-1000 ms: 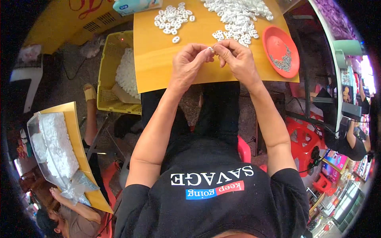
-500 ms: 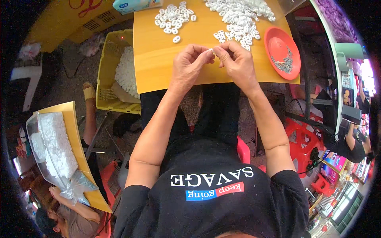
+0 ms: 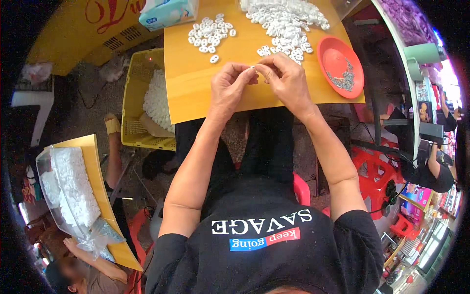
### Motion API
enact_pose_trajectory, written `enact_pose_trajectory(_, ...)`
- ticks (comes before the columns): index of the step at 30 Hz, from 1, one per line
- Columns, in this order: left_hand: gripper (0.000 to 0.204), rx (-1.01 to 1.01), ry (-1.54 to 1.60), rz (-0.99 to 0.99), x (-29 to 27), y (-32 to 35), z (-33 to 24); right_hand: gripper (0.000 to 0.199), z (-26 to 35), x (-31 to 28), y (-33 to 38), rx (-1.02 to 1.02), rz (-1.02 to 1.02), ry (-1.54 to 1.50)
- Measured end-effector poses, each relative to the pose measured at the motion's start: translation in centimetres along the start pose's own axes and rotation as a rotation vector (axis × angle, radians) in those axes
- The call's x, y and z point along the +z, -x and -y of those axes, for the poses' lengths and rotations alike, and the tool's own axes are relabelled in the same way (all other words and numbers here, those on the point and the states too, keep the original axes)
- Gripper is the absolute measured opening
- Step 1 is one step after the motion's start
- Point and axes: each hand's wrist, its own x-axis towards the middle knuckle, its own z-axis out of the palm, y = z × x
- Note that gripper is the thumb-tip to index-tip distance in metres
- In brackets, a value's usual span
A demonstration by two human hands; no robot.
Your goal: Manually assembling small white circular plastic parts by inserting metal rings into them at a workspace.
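Observation:
My left hand (image 3: 228, 89) and my right hand (image 3: 286, 81) meet over the near part of the yellow-brown tabletop (image 3: 191, 90). Thumbs and fingers of both are pinched at a small white piece (image 3: 253, 67), mostly covered by the fingertips. Beyond the right hand spreads a big heap of white oval plastic pieces with two holes (image 3: 286, 24). A smaller group of similar white pieces (image 3: 210, 33) lies farther left, one piece (image 3: 214, 59) apart from it. Right of my right hand, a red oval dish (image 3: 334, 58) holds many small grey metal parts (image 3: 345, 78).
A tissue pack (image 3: 169, 13) lies at the far left table edge. Below it stands a yellow crate (image 3: 134, 95) of white pieces. At lower left, a person's hand (image 3: 72, 245) is near a clear box (image 3: 73, 183) of white pieces. Red stools (image 3: 374, 171) stand at right.
The whole view has shifted slightly, the table appearing lower. Both hands stay together, still pinching, with their fingertips a little farther left and lower in the picture.

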Motion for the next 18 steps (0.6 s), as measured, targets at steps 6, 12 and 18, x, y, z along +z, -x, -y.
enact_pose_trajectory(6, 0.011, -0.017, -0.036, 0.017, -0.1, 0.2, 0.2, 0.010, 0.2, 0.5, 0.7, 0.198, -0.008, -0.186)
enact_pose_trajectory(12, 0.010, -0.016, -0.028, 0.036, -0.1, 0.5, 0.1, 0.012, -0.3, 2.0, 1.7, 0.395, -0.057, -0.489)
enact_pose_trajectory(18, 0.010, 0.011, -0.115, 0.012, 0.2, 0.3, 0.3, 0.013, -1.2, 1.0, 1.3, 0.392, -0.050, -0.488)
